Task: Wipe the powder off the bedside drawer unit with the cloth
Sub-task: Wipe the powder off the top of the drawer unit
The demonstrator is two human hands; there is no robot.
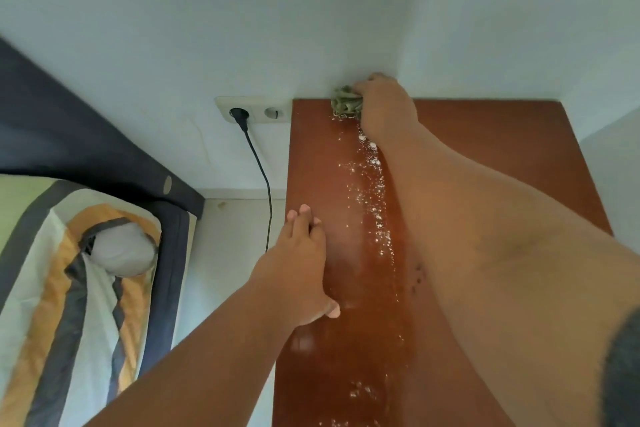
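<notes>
Head view: a bed [86, 270] is lying left of the unit [502, 149], a black cord [263, 184] is hanging from a wall socket [254, 110] beside its left edge, and nothing is blocking the top. The powder [375, 198] is trailing down the middle of the top from far end to near edge, just left of the right forearm. The right hand [386, 107] is pressing the cloth [346, 101] at the far edge against the wall, fingers clamped around it, while the left hand [298, 263] is resting flat on the left edge, fingers together.

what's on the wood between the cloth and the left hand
In the head view, a trail of white powder lies on the drawer unit's top, running from the cloth towards the left hand.
</notes>
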